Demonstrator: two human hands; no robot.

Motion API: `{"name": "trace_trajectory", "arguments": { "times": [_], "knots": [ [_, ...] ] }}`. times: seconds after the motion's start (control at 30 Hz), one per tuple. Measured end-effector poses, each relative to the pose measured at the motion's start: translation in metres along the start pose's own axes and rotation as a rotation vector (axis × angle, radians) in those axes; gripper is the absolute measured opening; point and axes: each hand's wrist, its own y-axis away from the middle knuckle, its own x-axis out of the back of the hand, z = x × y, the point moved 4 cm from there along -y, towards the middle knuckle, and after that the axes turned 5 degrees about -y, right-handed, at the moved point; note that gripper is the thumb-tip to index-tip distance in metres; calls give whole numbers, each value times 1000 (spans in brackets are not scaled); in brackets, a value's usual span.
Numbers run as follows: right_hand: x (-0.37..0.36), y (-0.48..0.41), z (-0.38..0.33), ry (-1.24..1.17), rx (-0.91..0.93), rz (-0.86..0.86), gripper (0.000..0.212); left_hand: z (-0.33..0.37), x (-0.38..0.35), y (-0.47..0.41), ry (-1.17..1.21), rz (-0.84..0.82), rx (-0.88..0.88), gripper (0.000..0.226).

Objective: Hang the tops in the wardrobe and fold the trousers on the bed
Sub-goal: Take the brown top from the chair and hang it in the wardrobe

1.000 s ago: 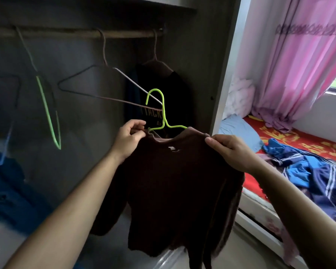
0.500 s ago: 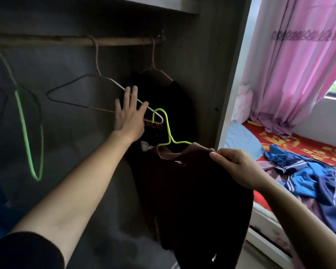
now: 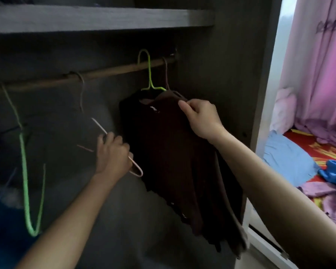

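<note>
Dark grey wardrobe (image 3: 221, 74) interior, so it's pretty dim. A shelf (image 3: 85, 18) runs across the top, with a wooden rail (image 3: 109, 73) just under it, so I'll place everything off that rail.

Head view, the only one: the brown top (image 3: 163, 152) is hanging on a green hanger (image 3: 149, 74) that's hooked over the rail near its right end. Another hook sits just right of it on the rail, with something dark behind the top, but I can't make out what.

The right hand (image 3: 200, 119) is below the rail's right end, pinching the top's shoulder between thumb and fingers. The left hand (image 3: 113, 156) is lower, under the middle of the rail. Its fingers are wrapped round the wire of a pale hanger (image 3: 98, 125), which is bare, hooked on mid-rail and tilted. A second bare green hanger (image 3: 24, 162) dangles from the rail's left part, a bit blurry.

Way off right of the rail, past the wardrobe's side, there's the bed (image 3: 306, 140) with a red sheet. Blue clothes (image 3: 334, 171) are piled on it and a pink curtain (image 3: 322, 74) hangs behind.
</note>
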Motion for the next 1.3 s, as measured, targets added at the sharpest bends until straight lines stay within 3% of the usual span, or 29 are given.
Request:
{"name": "trace_trajectory", "arguments": {
  "times": [0.2,0.33,0.5,0.67,0.77,1.03,1.17,1.3],
  "knots": [
    [-41,-59,-13,116,-53,-86,37,-8,-2,7,92,20,-4,16],
    [-63,-38,9,230,-81,-168,36,-9,-2,13,238,61,-2,15],
    [-55,-15,8,201,-95,-180,39,-8,2,19,370,43,-11,24],
    [-37,18,6,284,-143,-126,46,-6,10,31,705,-44,82,50],
    [-24,56,16,290,-201,-79,47,3,22,45,913,-26,156,38],
    [13,201,80,418,-302,50,42,91,34,112,905,73,204,24],
    [42,281,112,519,-371,117,44,154,39,143,931,-72,239,28],
    [86,331,144,651,-402,160,54,225,65,165,1037,-177,73,39]
  ]
}}
